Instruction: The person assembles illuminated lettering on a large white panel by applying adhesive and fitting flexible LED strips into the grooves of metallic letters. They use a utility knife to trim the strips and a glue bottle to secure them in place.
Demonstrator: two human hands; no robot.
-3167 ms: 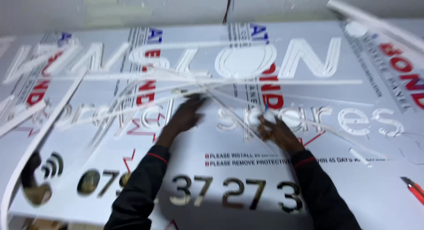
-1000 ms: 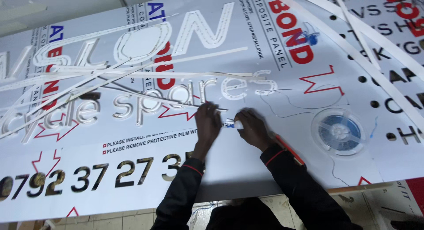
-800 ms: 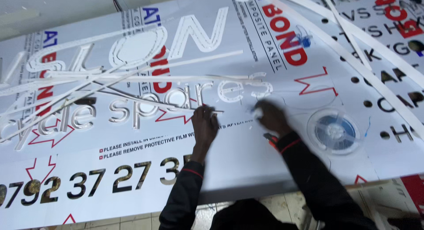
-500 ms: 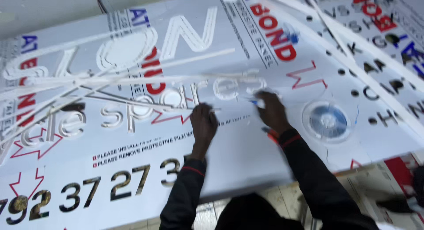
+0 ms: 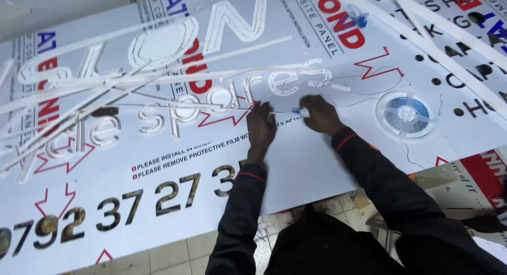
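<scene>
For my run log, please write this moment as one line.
left hand: flat on sign panel | right hand: grips small blue-tipped tool | spool: on panel, right

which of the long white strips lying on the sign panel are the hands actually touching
The thin white strip running level across the cut-out letters: the left hand presses its end, beside the right hand holding a small blue-tipped tool. The wider white strips lie untouched at upper right.

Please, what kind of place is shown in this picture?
Probably a sign-making workshop. A large film-covered sign panel has cut-out letters, loose white strips lie across it, and a wire spool sits near the right hand.
</scene>
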